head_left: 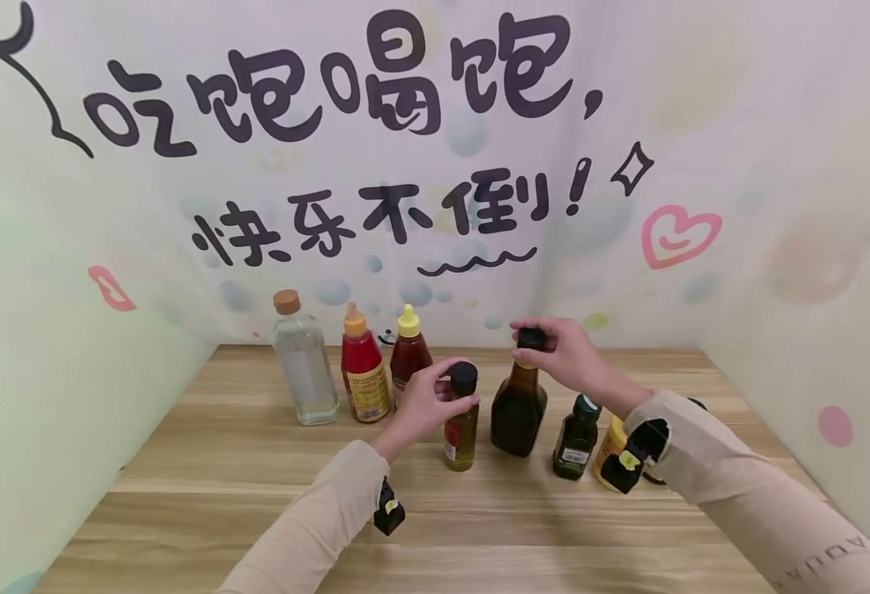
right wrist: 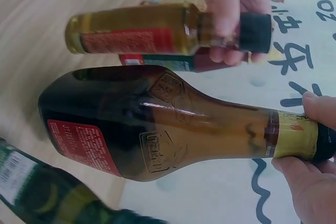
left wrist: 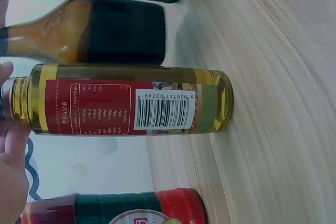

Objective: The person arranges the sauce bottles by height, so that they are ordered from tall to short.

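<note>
My left hand pinches the neck, just below the black cap, of a slim oil bottle. This bottle stands upright in the head view; its golden oil and red label with a barcode show in the left wrist view. To its right, my right hand grips the neck and cap of a dark sauce bottle. The sauce bottle has a wide body, a long neck with a yellow band, and a red label low down. Whether either base touches the table is hard to tell.
Left stand a clear bottle with an orange-brown cap, a red sauce bottle and a yellow-capped sauce bottle. Right are a small dark green bottle and a yellow container, partly behind my wrist. A lettered wall backs the wooden table.
</note>
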The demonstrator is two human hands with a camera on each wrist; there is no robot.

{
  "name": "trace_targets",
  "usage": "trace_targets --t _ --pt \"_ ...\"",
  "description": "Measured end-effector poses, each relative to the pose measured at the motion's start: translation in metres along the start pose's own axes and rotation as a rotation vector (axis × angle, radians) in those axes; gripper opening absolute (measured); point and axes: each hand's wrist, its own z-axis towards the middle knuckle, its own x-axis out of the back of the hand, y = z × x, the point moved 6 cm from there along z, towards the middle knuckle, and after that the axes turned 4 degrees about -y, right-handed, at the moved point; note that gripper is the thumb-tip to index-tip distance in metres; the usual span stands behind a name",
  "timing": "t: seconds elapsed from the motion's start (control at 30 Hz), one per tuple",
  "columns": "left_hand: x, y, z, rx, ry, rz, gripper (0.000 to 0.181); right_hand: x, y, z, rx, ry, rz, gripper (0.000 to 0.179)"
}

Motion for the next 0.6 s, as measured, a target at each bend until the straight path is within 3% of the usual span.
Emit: trace_targets --t 0.3,0.6 --pt "-0.002 -0.006 -0.002 -0.027 -0.026 -0.066 0.044 0.009 -0.012 0.028 0.0 0.073 -0.053 0.037" --pt "-0.007 -0.009 -0.002 -0.088 -0.104 -0.148 0.047 0.002 -0.014 0.052 0.019 0.13 -0.06 0.037"
